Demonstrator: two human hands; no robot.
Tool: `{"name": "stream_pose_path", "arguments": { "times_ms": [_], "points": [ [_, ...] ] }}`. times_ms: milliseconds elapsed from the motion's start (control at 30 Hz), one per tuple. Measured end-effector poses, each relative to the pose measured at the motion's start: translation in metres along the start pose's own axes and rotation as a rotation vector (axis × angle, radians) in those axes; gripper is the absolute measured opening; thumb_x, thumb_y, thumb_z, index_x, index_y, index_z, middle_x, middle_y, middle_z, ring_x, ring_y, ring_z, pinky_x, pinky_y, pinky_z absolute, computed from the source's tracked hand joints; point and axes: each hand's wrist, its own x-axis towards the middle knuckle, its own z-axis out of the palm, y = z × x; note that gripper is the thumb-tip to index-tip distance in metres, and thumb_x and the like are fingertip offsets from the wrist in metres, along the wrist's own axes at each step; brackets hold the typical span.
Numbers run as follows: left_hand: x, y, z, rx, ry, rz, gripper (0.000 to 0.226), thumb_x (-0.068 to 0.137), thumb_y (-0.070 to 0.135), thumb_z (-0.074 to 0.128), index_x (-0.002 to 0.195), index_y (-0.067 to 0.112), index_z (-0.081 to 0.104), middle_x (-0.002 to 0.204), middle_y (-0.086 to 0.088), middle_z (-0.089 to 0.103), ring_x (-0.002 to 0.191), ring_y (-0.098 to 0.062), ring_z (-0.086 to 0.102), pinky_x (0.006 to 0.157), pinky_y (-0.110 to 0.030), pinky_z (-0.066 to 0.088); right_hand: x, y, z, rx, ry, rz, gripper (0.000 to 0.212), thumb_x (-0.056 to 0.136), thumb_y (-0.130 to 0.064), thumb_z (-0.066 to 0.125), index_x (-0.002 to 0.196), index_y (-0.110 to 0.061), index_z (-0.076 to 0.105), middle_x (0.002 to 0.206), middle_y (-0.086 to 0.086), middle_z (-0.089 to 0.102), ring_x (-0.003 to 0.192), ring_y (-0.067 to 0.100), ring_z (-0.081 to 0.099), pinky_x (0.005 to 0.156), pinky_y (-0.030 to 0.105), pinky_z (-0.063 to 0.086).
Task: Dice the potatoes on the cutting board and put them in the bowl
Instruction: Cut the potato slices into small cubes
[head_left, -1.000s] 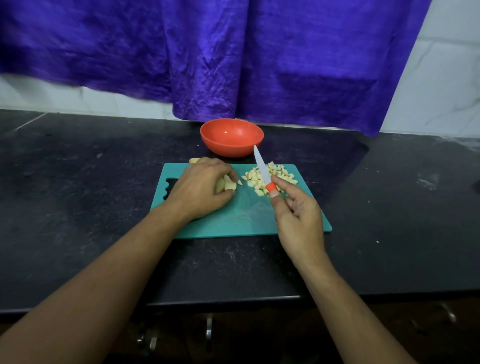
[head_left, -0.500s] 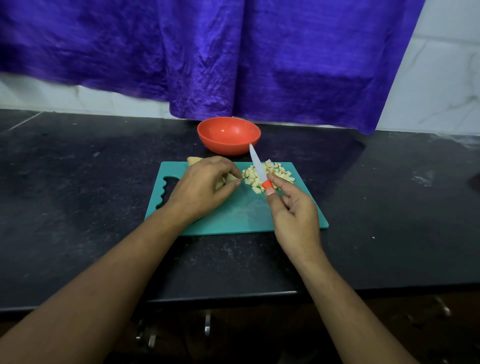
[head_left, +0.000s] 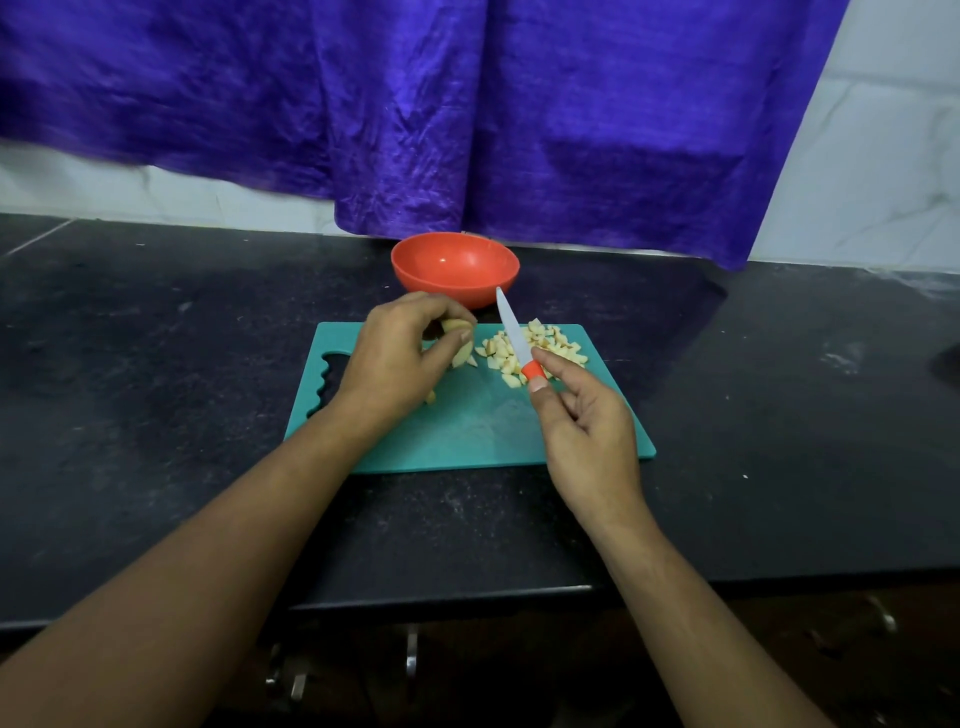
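Purple cloth (head_left: 415, 104) hangs behind a black surface (head_left: 156, 364), on which the teal cutting board (head_left: 467, 426) lies with the orange bowl (head_left: 452, 288) just beyond its far edge.

A second ago the left hand (head_left: 395, 358) lay flat over the uncut potato near the board's middle. It has since risen and moved towards the far edge, and its fingertips and thumb now curl round a potato piece (head_left: 456, 326). The right hand (head_left: 587, 421) has kept the knife (head_left: 514, 338) raised above the board's right part. Thumb and forefinger pinch the orange handle, the other fingers are loosely curled, and the blade points towards the bowl. The diced potato (head_left: 545, 345) is heaped on the far right part of the board, as before.

My reading is that cutting has paused while the left hand turns or resets the remaining potato for the next cuts. Nothing shows inside the bowl, so the transfer seems not yet begun.

The left hand covers most of what it holds, so I cannot tell how much uncut potato remains or whether the piece touches the board. A pale bit below that hand may be a stray cube. The bowl's near inside wall is out of sight, the blade's edge is hard to make out, and the board's grip cutouts are partly hidden by the left wrist.
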Motion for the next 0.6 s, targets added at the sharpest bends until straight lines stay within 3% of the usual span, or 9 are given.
{"name": "stream_pose_path", "arguments": {
  "times_ms": [67,100,167,233,333,367,433,500,600],
  "points": [
    [-0.003,0.006,0.002,-0.052,-0.026,0.015,0.014,0.092,0.018,0.074,0.106,0.019,0.076,0.1,0.014,0.07,0.094,0.0,0.065,0.083,-0.016,0.052,0.001,0.001,0.0,-0.009,-0.003,-0.001,0.034,0.103,-0.031,0.06,0.136,-0.035,0.062,0.084,0.008,0.073,0.074,0.034,0.068,0.079,0.057,0.059],
    [-0.005,0.008,0.004,-0.066,-0.046,0.02,0.016,0.092,0.018,0.075,0.108,0.02,0.076,0.101,0.014,0.071,0.093,0.0,0.065,0.082,-0.015,0.05,0.001,0.002,-0.001,-0.022,-0.005,-0.008,0.034,0.103,-0.031,0.06,0.136,-0.035,0.062,0.069,0.002,0.067,0.06,0.027,0.059,0.07,0.052,0.058],
    [-0.008,0.009,0.007,-0.067,-0.085,0.02,0.02,0.091,0.018,0.075,0.111,0.021,0.074,0.102,0.015,0.071,0.094,-0.001,0.065,0.082,-0.016,0.05,0.001,0.003,-0.002,-0.036,-0.002,-0.014,0.034,0.103,-0.03,0.06,0.136,-0.035,0.062,0.055,-0.009,0.051,0.053,0.017,0.042,0.058,0.047,0.051],
    [-0.009,0.008,0.009,0.025,-0.104,0.041,0.02,0.091,0.021,0.074,0.111,0.024,0.073,0.103,0.015,0.071,0.095,-0.002,0.063,0.088,-0.026,0.051,0.001,0.003,-0.002,-0.046,0.007,-0.009,0.034,0.103,-0.03,0.06,0.136,-0.034,0.062,0.054,-0.012,0.049,0.052,0.016,0.04,0.057,0.046,0.05],
    [-0.01,0.002,0.006,0.279,-0.083,0.022,0.018,0.092,0.033,0.072,0.109,0.031,0.068,0.098,0.013,0.069,0.099,-0.011,0.061,0.102,-0.041,0.042,0.0,-0.001,-0.001,-0.04,0.0,-0.01,0.034,0.103,-0.031,0.06,0.137,-0.034,0.062,0.068,0.0,0.066,0.059,0.032,0.054,0.07,0.05,0.058],
    [-0.01,0.0,0.004,0.338,-0.098,0.004,0.016,0.092,0.036,0.071,0.107,0.032,0.068,0.096,0.013,0.068,0.1,-0.013,0.06,0.102,-0.042,0.038,0.0,-0.001,-0.001,-0.04,0.0,-0.007,0.034,0.103,-0.031,0.06,0.137,-0.034,0.062,0.072,0.002,0.069,0.061,0.032,0.056,0.071,0.051,0.058],
    [-0.011,-0.002,0.002,0.411,-0.154,0.013,0.012,0.093,0.038,0.067,0.103,0.033,0.07,0.098,0.014,0.069,0.105,-0.015,0.059,0.101,-0.043,0.035,0.001,0.0,-0.002,-0.053,0.003,-0.009,0.035,0.103,-0.029,0.06,0.137,-0.033,0.063,0.06,-0.007,0.059,0.054,0.019,0.046,0.063,0.046,0.055],
    [-0.013,-0.002,0.0,0.406,-0.197,0.041,0.02,0.094,0.034,0.065,0.113,0.034,0.071,0.107,0.015,0.071,0.113,-0.015,0.058,0.105,-0.042,0.033,0.002,0.003,-0.002,-0.056,0.008,-0.009,0.034,0.103,-0.029,0.06,0.137,-0.033,0.063,0.057,-0.01,0.051,0.053,0.013,0.039,0.06,0.047,0.053],
    [-0.014,-0.001,-0.004,0.35,-0.223,0.069,0.03,0.092,0.027,0.066,0.122,0.032,0.069,0.109,0.014,0.071,0.113,-0.014,0.06,0.111,-0.043,0.03,0.002,0.002,-0.001,-0.058,0.012,-0.013,0.034,0.102,-0.03,0.061,0.136,-0.034,0.063,0.06,0.003,0.051,0.053,0.015,0.039,0.059,0.048,0.052]
  ]
}}
